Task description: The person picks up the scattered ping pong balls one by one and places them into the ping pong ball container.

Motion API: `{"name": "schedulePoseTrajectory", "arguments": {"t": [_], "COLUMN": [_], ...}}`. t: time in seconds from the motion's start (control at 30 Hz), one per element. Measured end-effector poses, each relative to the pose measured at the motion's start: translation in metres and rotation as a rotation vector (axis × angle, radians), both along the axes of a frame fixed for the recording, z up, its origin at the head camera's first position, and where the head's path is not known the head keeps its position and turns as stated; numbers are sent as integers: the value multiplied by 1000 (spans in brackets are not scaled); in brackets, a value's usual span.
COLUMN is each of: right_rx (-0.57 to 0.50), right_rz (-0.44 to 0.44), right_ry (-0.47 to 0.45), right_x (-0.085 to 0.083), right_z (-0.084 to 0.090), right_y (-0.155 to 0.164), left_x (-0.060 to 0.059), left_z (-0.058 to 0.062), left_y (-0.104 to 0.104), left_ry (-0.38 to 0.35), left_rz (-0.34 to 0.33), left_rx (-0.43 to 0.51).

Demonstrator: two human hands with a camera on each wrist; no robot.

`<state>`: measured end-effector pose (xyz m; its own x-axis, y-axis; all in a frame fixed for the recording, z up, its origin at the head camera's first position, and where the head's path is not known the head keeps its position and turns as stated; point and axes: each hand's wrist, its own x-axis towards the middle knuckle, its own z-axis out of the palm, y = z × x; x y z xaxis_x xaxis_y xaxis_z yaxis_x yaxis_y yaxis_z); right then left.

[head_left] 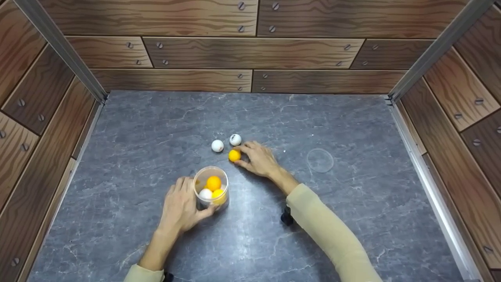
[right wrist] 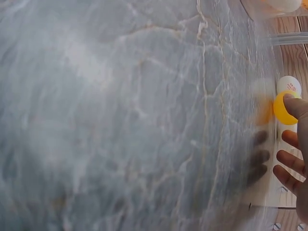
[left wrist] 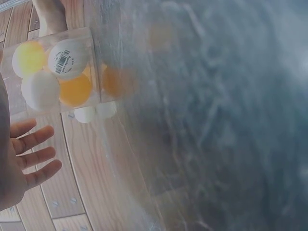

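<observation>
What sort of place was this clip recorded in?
Probably a staged recording booth, not a real room: wood-print wall panels held by metal corner rails enclose a grey marble-look tabletop.

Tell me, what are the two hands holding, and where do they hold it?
The left hand grips the clear tub of balls round its side wall. The right hand pinches the orange ball on the table, fingertips on its side.

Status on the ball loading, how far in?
Done: the clear jar stands open with at least three balls inside. In hand: the left hand holds the jar, and the right hand pinches an orange ball on the table. Left: two white balls on the table, and the lid lies apart to the right.
</observation>
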<state>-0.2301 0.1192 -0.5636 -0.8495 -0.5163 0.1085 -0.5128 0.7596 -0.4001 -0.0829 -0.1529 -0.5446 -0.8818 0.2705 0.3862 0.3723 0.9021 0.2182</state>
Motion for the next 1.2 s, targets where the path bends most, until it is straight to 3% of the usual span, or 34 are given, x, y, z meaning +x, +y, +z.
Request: {"name": "schedulePoseTrajectory", "arguments": {"t": [0.33,0.9,1.2], "right_rx": [-42,-115,-178], "right_rz": [40,19,39], "right_ry": [-1,-1,77], "right_x": [3,11,15], "right_z": [-1,10,16], "right_y": [-2,5,8], "left_x": [0,0,0], "left_z": [-1,-2,-1], "left_y": [0,-1,0], "left_ry": [11,19,-2], "left_rz": [-3,2,10], "left_rx": [0,13,0]}}
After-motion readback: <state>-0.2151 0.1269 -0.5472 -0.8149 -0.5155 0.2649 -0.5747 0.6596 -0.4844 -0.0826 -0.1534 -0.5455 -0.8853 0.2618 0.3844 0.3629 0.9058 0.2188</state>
